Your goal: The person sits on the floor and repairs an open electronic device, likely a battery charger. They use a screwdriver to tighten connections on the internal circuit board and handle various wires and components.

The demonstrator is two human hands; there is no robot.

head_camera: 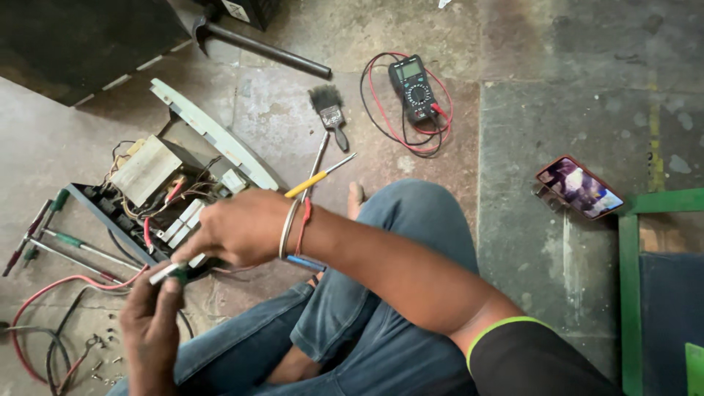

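My left hand (150, 323) pinches a small white and green part (167, 273) with a red wire running off it. My right hand (238, 229) reaches across from the right, fingers closed at the same part, a metal bangle and red thread on its wrist. Both hands hover just in front of an opened electrical unit (158, 194) with a pale transformer block, wiring and a white cover tilted up behind it. What the right fingertips grip is hidden by the hand.
A yellow-handled screwdriver (317, 177), paintbrush (330, 114), multimeter with red and black leads (414, 92) and hammer (257, 48) lie on the concrete floor. Green-handled tools (66, 242) and loose screws (103, 359) sit left. A phone (579, 187) lies right, by a green frame (629, 286).
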